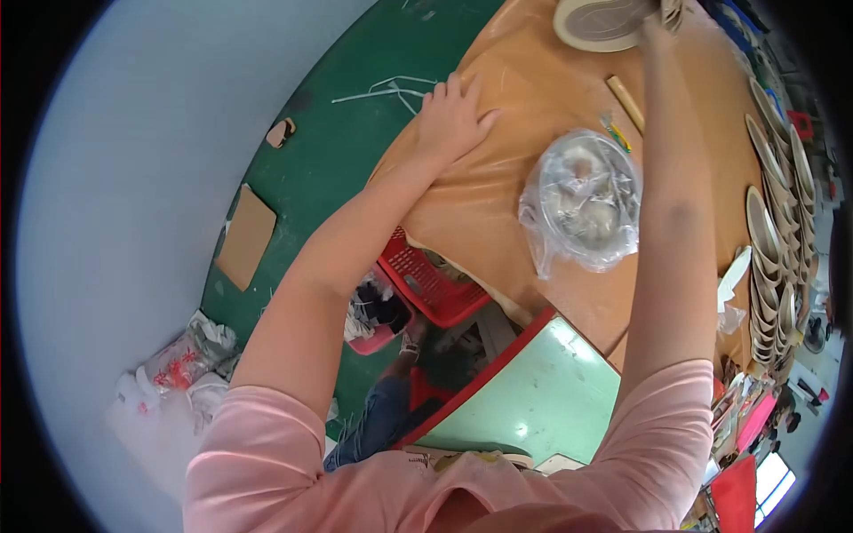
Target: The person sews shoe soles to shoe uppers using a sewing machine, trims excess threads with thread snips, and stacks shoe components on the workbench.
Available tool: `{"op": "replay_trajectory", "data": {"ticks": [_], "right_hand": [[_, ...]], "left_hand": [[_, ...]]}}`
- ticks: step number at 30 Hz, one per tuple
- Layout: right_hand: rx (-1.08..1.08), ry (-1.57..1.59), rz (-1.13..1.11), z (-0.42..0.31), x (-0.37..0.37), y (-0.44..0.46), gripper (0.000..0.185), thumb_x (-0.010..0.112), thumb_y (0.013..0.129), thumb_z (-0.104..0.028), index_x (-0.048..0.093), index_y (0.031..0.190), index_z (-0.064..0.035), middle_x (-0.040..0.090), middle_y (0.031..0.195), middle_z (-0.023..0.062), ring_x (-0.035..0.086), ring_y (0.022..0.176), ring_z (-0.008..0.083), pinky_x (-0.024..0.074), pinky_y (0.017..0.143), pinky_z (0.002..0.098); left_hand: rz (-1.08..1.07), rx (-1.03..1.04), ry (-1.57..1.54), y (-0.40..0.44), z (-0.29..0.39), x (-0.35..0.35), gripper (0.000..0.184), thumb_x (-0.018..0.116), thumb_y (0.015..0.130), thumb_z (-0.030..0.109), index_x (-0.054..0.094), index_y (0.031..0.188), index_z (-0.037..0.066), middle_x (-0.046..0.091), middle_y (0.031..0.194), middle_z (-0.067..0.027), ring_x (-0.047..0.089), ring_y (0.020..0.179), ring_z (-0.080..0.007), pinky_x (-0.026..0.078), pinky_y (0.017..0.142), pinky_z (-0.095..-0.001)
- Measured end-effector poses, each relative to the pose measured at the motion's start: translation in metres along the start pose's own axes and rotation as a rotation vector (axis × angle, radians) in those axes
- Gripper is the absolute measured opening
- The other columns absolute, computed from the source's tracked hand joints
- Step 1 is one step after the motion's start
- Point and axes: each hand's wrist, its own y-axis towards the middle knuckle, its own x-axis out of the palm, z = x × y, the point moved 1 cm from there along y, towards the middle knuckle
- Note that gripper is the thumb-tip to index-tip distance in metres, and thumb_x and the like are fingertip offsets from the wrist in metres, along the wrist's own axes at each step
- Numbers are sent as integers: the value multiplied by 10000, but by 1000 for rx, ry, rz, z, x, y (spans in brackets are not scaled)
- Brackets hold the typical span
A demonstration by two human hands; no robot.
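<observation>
My left hand [451,120] lies flat with its fingers spread on the brown sheet [498,133] that covers the table, near its left edge. At the top of the view, my right hand [656,37] is closed at the right end of a beige-rimmed shoe sole [604,22] with a brown inner face. A folded brownish piece [673,14] shows beside those fingers, partly cut off by the frame. Below lie a tan stick [625,102] and a yellow-green pen-like tool [615,131]. Between my arms stands a round bowl [588,200] wrapped in clear plastic, its contents unclear.
Rows of nested beige shoe pieces [769,240] line the table's right side. A pale green tabletop [533,391] with a red edge is close to my body. Red basket [435,289] below; cardboard [246,238] and plastic bags [182,364] on the green floor. Another person's jeans-clad leg [378,422] shows.
</observation>
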Motion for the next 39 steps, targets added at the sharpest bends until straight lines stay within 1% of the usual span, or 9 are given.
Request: {"op": "replay_trajectory", "data": {"ticks": [7, 10, 12, 16, 21, 24, 30, 36, 39], "right_hand": [[-75, 262, -133, 9, -46, -26, 321, 648, 830, -230, 502, 1035, -30, 502, 826, 49, 492, 724, 128, 406, 619, 288], [-141, 400, -218, -48, -124, -135, 216, 645, 834, -254, 639, 841, -38, 468, 527, -15, 389, 452, 54, 296, 416, 224], [-130, 384, -327, -88, -176, -209, 280, 635, 818, -262, 639, 861, 15, 649, 744, 81, 555, 589, 114, 420, 503, 264], [73, 603, -366, -96, -250, -311, 152, 620, 860, -186, 627, 814, -41, 596, 609, 12, 376, 445, 26, 256, 398, 198], [272, 620, -332, -91, -339, -396, 129, 610, 863, -132, 608, 873, -3, 614, 641, 38, 379, 440, 25, 257, 396, 192], [324, 451, -221, -54, -377, -424, 142, 602, 865, -122, 606, 878, 19, 622, 662, 44, 429, 472, 36, 306, 436, 201], [194, 145, -186, 31, -411, -521, 110, 581, 854, -75, 632, 815, 14, 627, 653, 38, 489, 530, 76, 401, 490, 240], [50, -283, -403, 15, -460, -662, 46, 639, 795, -46, 620, 823, -16, 584, 676, 110, 547, 568, 245, 434, 532, 323], [-81, -251, -365, 28, -504, -707, 130, 652, 749, 28, 606, 866, -7, 581, 742, 106, 543, 567, 224, 434, 512, 296]], "left_hand": [[-12, -10, -30, 1, 0, 1, 663, 590, 781, 540, 480, 1264, 101, 512, 1100, -171, 539, 981, -323, 453, 795, -431], [-17, -20, -15, 2, 2, -1, 646, 599, 786, 519, 488, 1252, 86, 515, 1095, -173, 537, 989, -334, 455, 806, -447], [-18, -20, -38, 3, 1, 3, 630, 602, 793, 499, 495, 1239, 67, 513, 1125, -183, 529, 1019, -351, 453, 831, -461], [51, 83, -104, 0, -9, 12, 577, 591, 821, 445, 509, 1232, 49, 447, 1299, -217, 452, 1155, -372, 401, 932, -468], [-504, 88, 238, 22, 20, -63, 452, 612, 814, 399, 622, 1089, 41, 537, 1229, -157, 447, 1174, -346, 342, 975, -501], [-351, 156, -145, 12, 46, -116, 347, 616, 821, 336, 658, 994, 39, 595, 1101, -156, 487, 1147, -280, 362, 961, -523], [-20, 407, -889, -60, 138, -272, 169, 640, 793, 128, 632, 898, -5, 624, 907, -147, 594, 871, -290, 456, 786, -339], [-314, 758, -846, -157, 163, -293, 277, 624, 756, 56, 418, 586, -16, 497, 630, -131, 508, 612, -247, 373, 546, -365], [-430, 594, -900, -205, 139, -250, 329, 613, 738, -8, 348, 542, 2, 351, 517, -100, 374, 472, -214, 283, 474, -356]]}}
